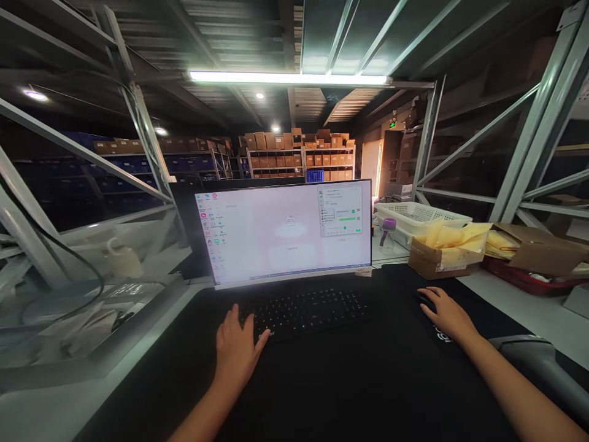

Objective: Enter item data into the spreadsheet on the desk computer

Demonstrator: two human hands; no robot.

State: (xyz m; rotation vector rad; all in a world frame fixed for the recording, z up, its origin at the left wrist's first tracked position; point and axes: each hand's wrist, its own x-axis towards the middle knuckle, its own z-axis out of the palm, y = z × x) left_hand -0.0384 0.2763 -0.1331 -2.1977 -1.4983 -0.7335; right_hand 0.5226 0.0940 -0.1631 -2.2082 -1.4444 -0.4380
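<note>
My left hand [237,344] lies at the left end of a black keyboard [313,310], fingers spread and nothing held. The fingertips are over or on the leftmost keys; which, I cannot tell. To the right, my right hand [446,313] is curved over a dark computer mouse [426,301] on the black desk mat [340,380]. Most of the mouse is covered by the palm and fingers. Behind the keyboard stands a lit monitor [285,236], showing desktop icons at its left and a small chat-like window at its upper right.
Right of the monitor are a purple-capped bottle [388,233], a white plastic basket [423,212] and a cardboard box [442,258] of yellow envelopes. A grey-and-black device [529,353] lies by my right forearm. Plastic-wrapped items [105,313] lie left. Metal shelf posts [427,135] frame the desk.
</note>
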